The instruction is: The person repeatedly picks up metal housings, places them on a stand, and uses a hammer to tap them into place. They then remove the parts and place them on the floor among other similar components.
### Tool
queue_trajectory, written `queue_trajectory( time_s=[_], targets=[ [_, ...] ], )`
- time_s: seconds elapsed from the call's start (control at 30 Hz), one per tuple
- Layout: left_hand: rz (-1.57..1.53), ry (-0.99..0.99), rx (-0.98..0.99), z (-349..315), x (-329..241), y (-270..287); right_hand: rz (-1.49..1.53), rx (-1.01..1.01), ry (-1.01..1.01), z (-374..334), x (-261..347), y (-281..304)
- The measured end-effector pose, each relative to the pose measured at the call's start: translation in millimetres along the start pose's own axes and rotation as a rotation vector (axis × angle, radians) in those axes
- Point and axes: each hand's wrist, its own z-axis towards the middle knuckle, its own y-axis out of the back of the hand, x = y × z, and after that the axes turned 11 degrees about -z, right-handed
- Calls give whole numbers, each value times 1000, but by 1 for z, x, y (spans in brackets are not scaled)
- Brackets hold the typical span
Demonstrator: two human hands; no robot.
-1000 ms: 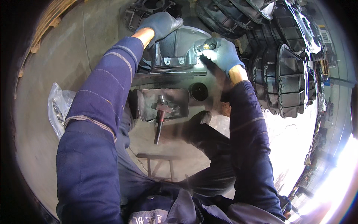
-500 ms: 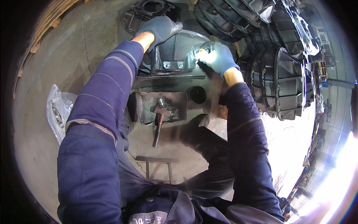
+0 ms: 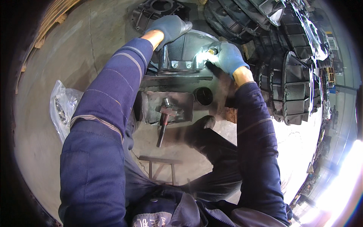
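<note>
Both my hands wear grey-blue gloves. My left hand (image 3: 169, 29) is closed over the upper left edge of a dark cast-metal housing (image 3: 184, 49), which stands on a flat dark plate (image 3: 177, 78). At the housing's right side my right hand (image 3: 228, 57) is closed around a small flashlight (image 3: 211, 52), mostly hidden by the fingers. Its bright beam falls on the housing's lower right corner and washes out detail there. Nearer to me, a hammer-like tool (image 3: 165, 120) with a red-and-black handle rests across a shallow grey tray (image 3: 149, 109).
Right of the tray stands a round black cup (image 3: 203, 96). Large ribbed black castings (image 3: 287, 87) are stacked at the right, and another flat casting (image 3: 151, 15) lies behind the housing. A clear bag of metal parts (image 3: 62, 108) is at left. Close to my legs is a metal frame (image 3: 160, 160).
The whole view has shifted slightly, so everything sits a little further right. My right hand keeps the light at the housing's corner, its angle slightly different. My left hand stays on the housing.
</note>
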Motion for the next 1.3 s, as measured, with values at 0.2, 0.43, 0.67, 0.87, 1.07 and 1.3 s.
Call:
queue_trajectory(
  time_s=[0.2,0.43,0.67,0.87,1.07,1.3],
  targets=[
    [35,-72,-70,4,4,-5,-70,-13,25,3,0,1],
    [22,3,2,3,1,-1,-15,-2,83,5,-6,-4],
    [13,-25,-8,0,0,-1,-22,-6,117,5,-6,-2],
    [13,-26,-9,-1,-1,1,-34,-3,108,5,-4,0],
    [-5,-17,-14,-5,-5,2,35,-106,119,-7,-7,0],
    [-17,-19,-37,-2,-3,0,759,-518,-422,-85,10,-126]
  ],
)
